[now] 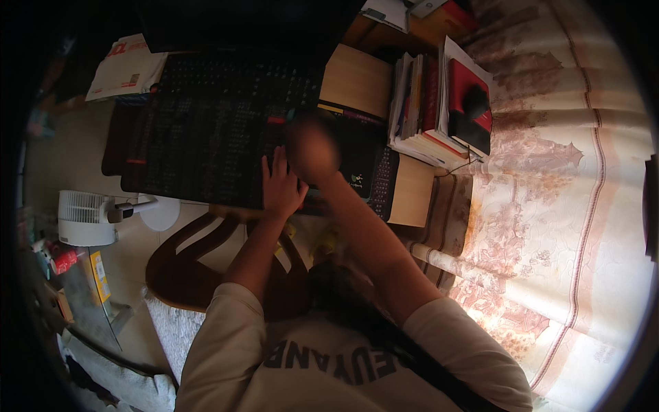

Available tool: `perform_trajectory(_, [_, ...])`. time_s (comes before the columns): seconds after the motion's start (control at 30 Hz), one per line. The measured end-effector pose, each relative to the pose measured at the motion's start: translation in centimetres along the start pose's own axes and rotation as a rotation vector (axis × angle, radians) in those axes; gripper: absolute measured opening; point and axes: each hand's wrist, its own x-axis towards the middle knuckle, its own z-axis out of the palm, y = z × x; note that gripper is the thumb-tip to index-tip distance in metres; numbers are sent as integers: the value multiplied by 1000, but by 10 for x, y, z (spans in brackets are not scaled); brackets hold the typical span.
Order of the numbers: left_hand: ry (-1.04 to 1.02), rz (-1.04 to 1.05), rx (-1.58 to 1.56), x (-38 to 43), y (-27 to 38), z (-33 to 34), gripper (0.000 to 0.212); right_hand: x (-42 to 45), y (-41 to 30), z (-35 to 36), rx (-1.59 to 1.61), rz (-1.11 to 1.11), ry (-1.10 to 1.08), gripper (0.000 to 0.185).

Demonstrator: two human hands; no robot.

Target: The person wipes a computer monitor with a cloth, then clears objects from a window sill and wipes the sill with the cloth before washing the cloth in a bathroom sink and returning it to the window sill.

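Observation:
A large black desk mat (201, 139), printed with dense writing, covers much of the wooden desk before me. My left hand (282, 185) lies palm down at its front part, fingers stretched forward and slightly apart, holding nothing visible. Just to its right, my right hand (314, 152) is over the left side of a flat black tablet-like panel (355, 159) with a small green and white mark. The right hand is badly blurred, so its fingers and anything in them cannot be made out.
A dark monitor (242, 23) stands at the back. Books and papers (419, 103) are stacked at the right, beside a patterned curtain (540, 170). A white parcel bag (126, 69) lies back left. A white fan (87, 219) and a wooden chair (180, 280) stand at left.

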Motion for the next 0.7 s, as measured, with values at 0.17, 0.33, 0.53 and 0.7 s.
perform_trajectory(0.17, [-1,-28,43,-1,-3,6,65,-49,93,-25,-71,136,209,51])
perform_trajectory(0.33, [115,-287,-177,14,9,5,69,-56,91,-31,-143,280,183,47])
perform_trajectory(0.53, [61,-678,-612,57,21,14,58,-75,70,-38,-141,257,37,49])
perform_trajectory(0.7, [-332,-610,-690,58,-18,6,44,-103,38,-70,59,216,-126,52])
